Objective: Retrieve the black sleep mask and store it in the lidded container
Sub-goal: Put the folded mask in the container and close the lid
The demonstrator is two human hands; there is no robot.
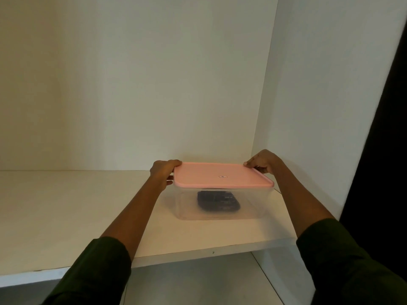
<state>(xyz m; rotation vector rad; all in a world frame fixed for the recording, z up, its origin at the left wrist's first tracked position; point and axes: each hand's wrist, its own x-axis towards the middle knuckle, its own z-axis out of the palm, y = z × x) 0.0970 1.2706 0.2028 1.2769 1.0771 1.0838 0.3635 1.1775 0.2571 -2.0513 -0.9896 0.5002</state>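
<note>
A clear plastic container [189, 205] stands on a white shelf [66, 216], near its right end. Its pink lid [222, 175] lies flat on top. Through the clear wall I see the black sleep mask [218, 201] lying on the container's floor. My left hand [163, 172] grips the left end of the lid and rim, thumb on top. At the far right corner of the lid, my right hand [264, 162] holds on with fingertips on the lid's edge. Both forearms reach in from below, in dark green sleeves.
The shelf sits in a white cupboard with a back wall [154, 84] and a right side wall [319, 106] close to the container. A lower shelf [198, 282] shows beneath the front edge. A dark strip [392, 172] runs down the far right.
</note>
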